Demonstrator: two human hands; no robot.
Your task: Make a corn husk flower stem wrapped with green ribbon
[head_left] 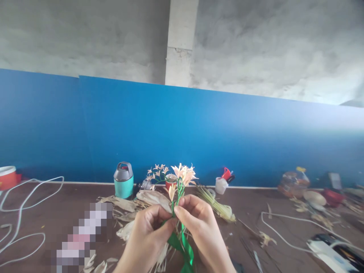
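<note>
Grasping thin stems (179, 193) of pale-peach pointed-petalled flowers (185, 175) in left grip (152, 229) and right grip (199, 220); green-wrapped above, with glossy green ribbon (186, 250) unwound below.

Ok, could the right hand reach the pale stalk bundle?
Probably yes: the stalk bundle lies just beyond the right hand, nothing visible between, though that hand pinches the green stems.

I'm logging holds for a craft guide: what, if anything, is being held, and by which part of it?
The left grip and right grip hold a spray of pale lily-like flowers by its green stems, below the blossoms.
</note>
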